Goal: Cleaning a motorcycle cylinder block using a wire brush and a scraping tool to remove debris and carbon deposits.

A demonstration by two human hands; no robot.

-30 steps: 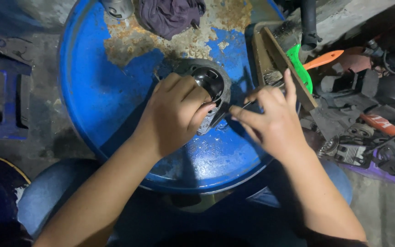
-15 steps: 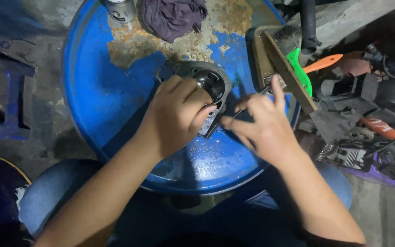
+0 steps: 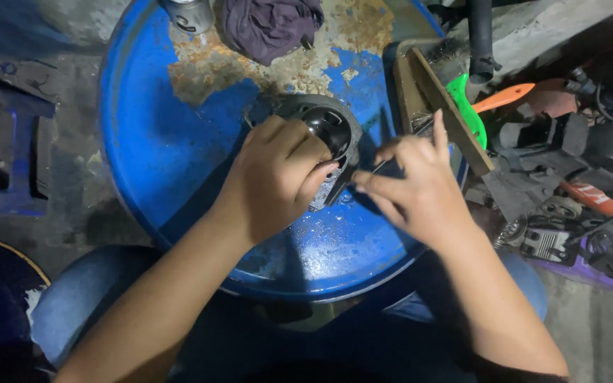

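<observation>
A grey metal engine part (image 3: pixel 324 124) with a round black bore lies on the top of a blue drum (image 3: pixel 172 156). My left hand (image 3: pixel 274 174) is clamped over its near side and holds it down. My right hand (image 3: pixel 416 188) is just to the right of it, fingers pinched on a thin dark tool (image 3: pixel 384 164) whose tip points at the part's right edge. The index finger of that hand sticks up.
A purple rag (image 3: pixel 271 25) and a small metal can (image 3: pixel 189 14) lie at the drum's far, rusty edge. A wooden box (image 3: pixel 434 99) with a green-handled tool (image 3: pixel 466 106) sits at the right rim. Dark machine parts and wires (image 3: pixel 562 227) crowd the floor at the right.
My right hand has shifted slightly left and down toward the part, and its pinch on the thin tool has tightened. The left hand stays on the part.
</observation>
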